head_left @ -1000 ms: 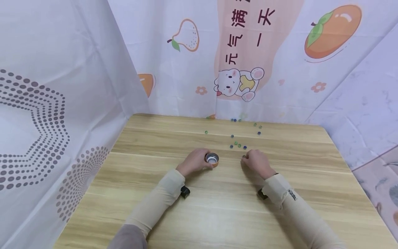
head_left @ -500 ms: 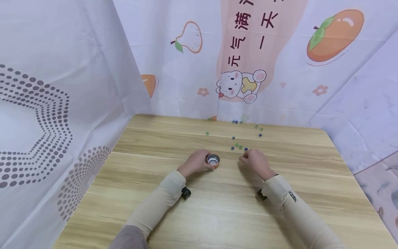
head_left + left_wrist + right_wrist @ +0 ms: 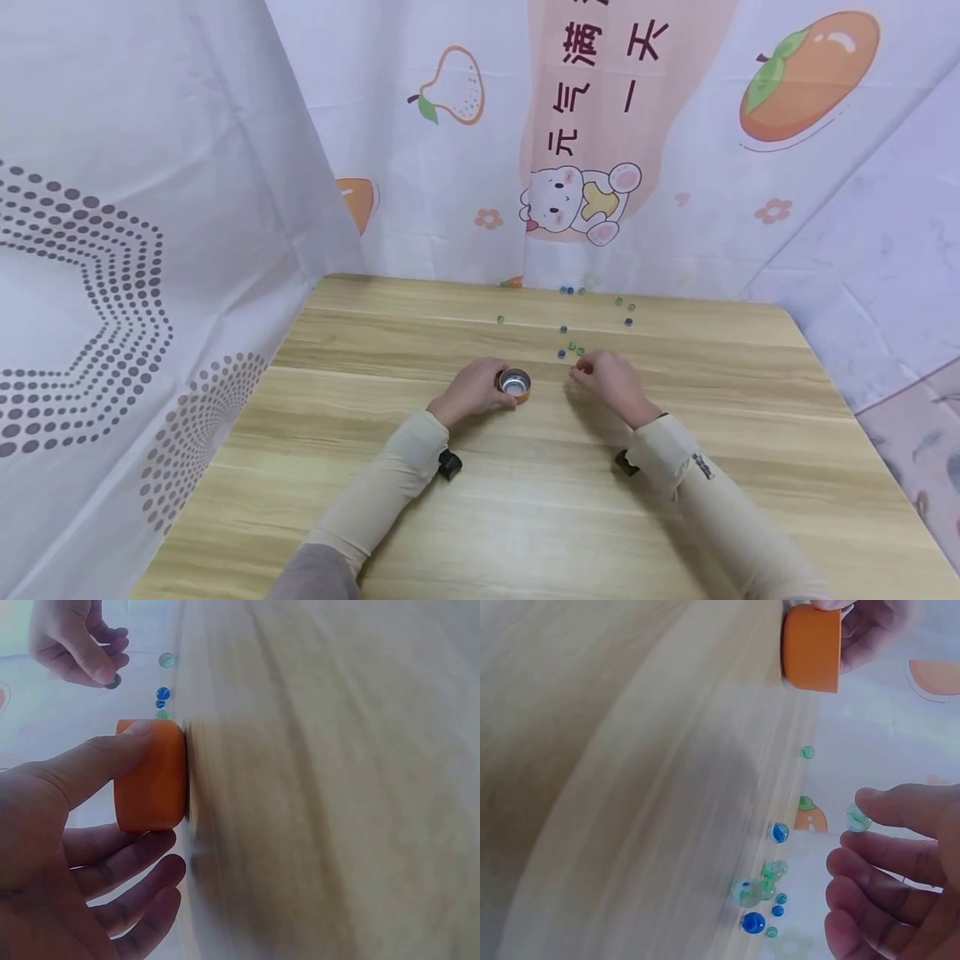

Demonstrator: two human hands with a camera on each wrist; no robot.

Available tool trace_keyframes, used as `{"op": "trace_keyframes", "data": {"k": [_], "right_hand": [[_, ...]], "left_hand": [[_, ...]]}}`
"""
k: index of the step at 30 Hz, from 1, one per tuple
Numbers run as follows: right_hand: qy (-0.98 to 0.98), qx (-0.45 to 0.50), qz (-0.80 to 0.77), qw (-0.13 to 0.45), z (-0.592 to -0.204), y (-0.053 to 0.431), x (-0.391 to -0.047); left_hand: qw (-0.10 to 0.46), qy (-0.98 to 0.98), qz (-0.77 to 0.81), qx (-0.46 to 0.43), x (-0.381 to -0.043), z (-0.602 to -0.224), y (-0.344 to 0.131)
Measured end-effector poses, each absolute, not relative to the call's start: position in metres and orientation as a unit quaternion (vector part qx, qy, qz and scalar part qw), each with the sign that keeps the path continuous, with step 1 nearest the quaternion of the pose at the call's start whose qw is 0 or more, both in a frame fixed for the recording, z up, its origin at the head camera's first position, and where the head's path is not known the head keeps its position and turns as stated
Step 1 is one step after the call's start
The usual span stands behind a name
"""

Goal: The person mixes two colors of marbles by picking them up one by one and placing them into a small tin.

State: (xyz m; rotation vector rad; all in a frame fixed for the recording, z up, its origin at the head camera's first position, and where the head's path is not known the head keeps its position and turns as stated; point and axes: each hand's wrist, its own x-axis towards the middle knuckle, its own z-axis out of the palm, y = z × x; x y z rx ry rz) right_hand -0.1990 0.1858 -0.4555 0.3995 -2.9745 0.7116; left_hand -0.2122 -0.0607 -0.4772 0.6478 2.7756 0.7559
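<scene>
My left hand (image 3: 474,387) grips a small orange cup (image 3: 514,398) with a silvery inside, thumb on one side and fingers on the other. The cup stands upright on the wooden table, its mouth facing up. To its right, my right hand (image 3: 611,383) pinches a clear marble with green swirls (image 3: 857,818) between thumb and forefinger, raised above the tabletop. The other right fingers are loosely curled. Just beyond this hand lie a blue marble (image 3: 561,354) and green marbles (image 3: 572,346).
Farther back on the wooden table (image 3: 480,500) are several more blue and green marbles, including a lone green one (image 3: 500,319) at the left and a blue one (image 3: 628,322) at the right. A printed curtain (image 3: 450,183) hangs along the back edge.
My right hand has moved left towards the cup and lifted the marble. It now covers where a blue marble lay. The left hand and cup have stayed in place.
</scene>
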Motion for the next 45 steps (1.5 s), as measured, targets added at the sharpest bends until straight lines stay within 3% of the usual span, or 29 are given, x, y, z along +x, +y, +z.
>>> {"op": "trace_keyframes", "data": {"k": [45], "right_hand": [[-0.940,0.194,0.279,-0.016,-0.462,0.141,-0.204]], "left_hand": [[0.092,0.938,0.251,0.222,-0.213,-0.477,-0.060]]}}
